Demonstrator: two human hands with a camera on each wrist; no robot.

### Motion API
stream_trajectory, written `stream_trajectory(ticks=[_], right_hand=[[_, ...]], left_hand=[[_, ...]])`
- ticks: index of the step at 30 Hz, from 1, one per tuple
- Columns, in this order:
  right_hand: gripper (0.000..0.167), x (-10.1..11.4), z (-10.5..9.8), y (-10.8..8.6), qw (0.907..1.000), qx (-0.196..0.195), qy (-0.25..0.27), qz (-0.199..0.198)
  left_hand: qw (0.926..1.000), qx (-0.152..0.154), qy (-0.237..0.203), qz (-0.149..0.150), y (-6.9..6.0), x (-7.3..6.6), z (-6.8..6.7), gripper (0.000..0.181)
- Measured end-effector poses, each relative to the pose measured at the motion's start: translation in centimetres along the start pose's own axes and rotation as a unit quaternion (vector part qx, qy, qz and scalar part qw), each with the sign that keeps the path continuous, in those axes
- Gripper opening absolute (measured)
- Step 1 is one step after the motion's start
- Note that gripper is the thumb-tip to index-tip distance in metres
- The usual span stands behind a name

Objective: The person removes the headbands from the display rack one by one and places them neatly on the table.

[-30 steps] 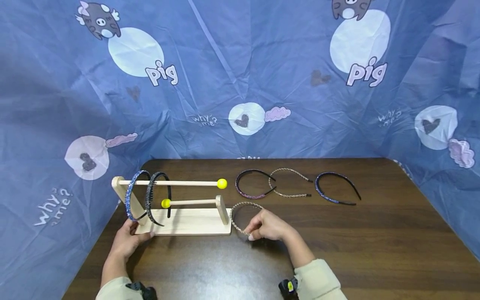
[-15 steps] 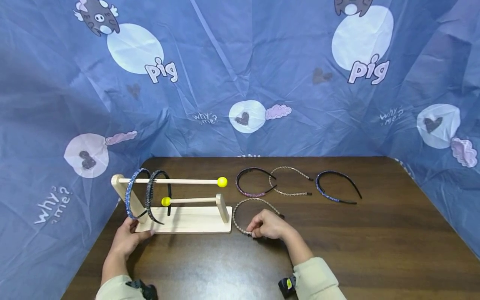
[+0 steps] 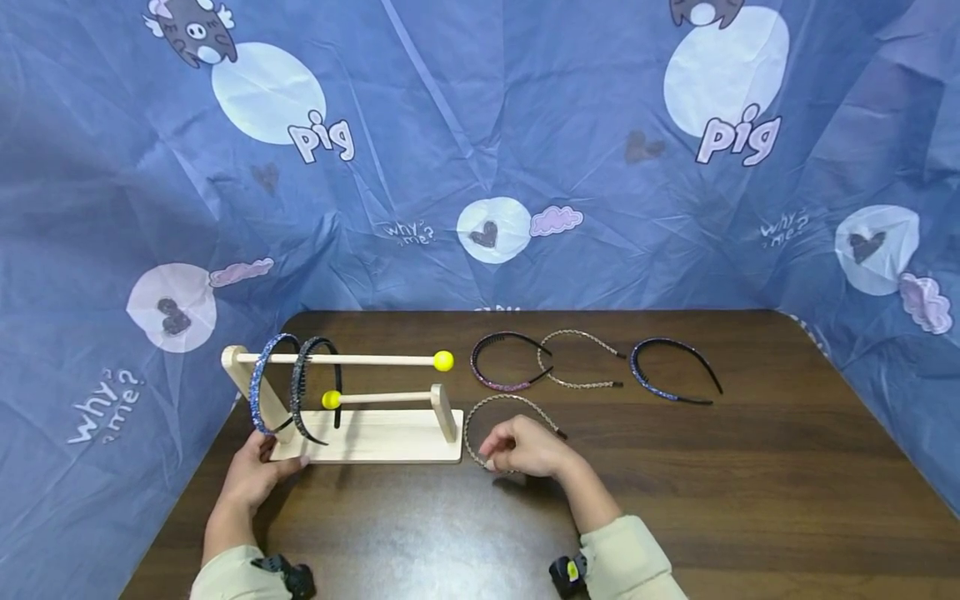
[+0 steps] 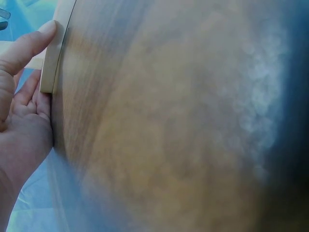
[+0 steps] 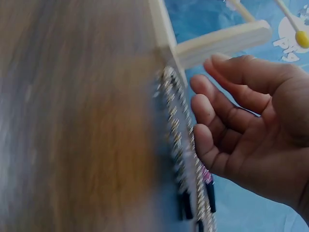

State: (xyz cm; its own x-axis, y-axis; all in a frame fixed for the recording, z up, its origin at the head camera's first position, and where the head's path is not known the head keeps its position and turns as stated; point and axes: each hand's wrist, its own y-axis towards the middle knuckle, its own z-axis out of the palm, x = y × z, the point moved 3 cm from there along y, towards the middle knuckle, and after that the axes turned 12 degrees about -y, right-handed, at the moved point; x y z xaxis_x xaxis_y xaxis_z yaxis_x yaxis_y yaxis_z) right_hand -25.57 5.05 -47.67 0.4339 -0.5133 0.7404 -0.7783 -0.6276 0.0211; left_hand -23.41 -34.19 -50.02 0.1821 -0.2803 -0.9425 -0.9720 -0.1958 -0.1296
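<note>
At the left of the table is a wooden headband stand [image 3: 375, 446] with two rods tipped by yellow balls. My left hand [image 3: 249, 482] grips the left end of its base; the left wrist view has the thumb on the base edge [image 4: 52, 67]. On the upper rod hang a glittery blue headband [image 3: 257, 387] and a black one [image 3: 298, 390]. Just right of the base, a braided gold headband [image 3: 504, 397] lies on the table. My right hand [image 3: 531, 450] hovers by its near side, fingers loosely bent, holding nothing in the right wrist view [image 5: 256, 111].
Behind my right hand lie a purple-black headband [image 3: 504, 386], another braided headband [image 3: 581, 385] overlapping it, and a blue headband [image 3: 660, 393] farther right. Beyond the brown table [image 3: 765, 467] hangs a blue printed cloth [image 3: 420, 100].
The braided headband has come down flat on the table and my right hand has let go of it, fingers loosening. My left hand has stayed on the stand.
</note>
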Motion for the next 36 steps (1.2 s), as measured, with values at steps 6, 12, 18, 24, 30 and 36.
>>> stream_trajectory(ticks=[6, 12, 18, 24, 30, 36], right_hand=[[0.019, 2.4, -0.3, 0.5, 0.9978, -0.036, 0.041, -0.038], [0.028, 4.5, 0.2, 1.1, 0.9919, -0.028, 0.086, -0.089], [0.031, 6.3, 1.4, 1.9, 0.9837, 0.002, 0.141, -0.111], [0.042, 8.2, 2.4, 3.4, 0.9736, 0.011, 0.195, -0.118], [0.045, 9.7, 3.9, 5.3, 0.9677, -0.028, 0.226, -0.109], [0.043, 12.4, 4.7, 6.4, 0.9689, -0.074, 0.224, -0.073]], left_hand=[[1.0, 0.0, 0.007, 0.003, 0.1, 0.1, -0.1, 0.075], [1.0, 0.002, 0.006, -0.002, -0.2, 0.3, -0.1, 0.074], [1.0, 0.009, -0.004, 0.0, -0.1, 0.2, 0.0, 0.074], [1.0, 0.008, 0.002, -0.005, 0.2, 0.0, 0.0, 0.077], [0.9998, 0.012, 0.004, -0.013, 0.2, 0.2, 0.1, 0.078], [0.9996, 0.015, 0.002, -0.022, 0.2, -0.1, -0.1, 0.081]])
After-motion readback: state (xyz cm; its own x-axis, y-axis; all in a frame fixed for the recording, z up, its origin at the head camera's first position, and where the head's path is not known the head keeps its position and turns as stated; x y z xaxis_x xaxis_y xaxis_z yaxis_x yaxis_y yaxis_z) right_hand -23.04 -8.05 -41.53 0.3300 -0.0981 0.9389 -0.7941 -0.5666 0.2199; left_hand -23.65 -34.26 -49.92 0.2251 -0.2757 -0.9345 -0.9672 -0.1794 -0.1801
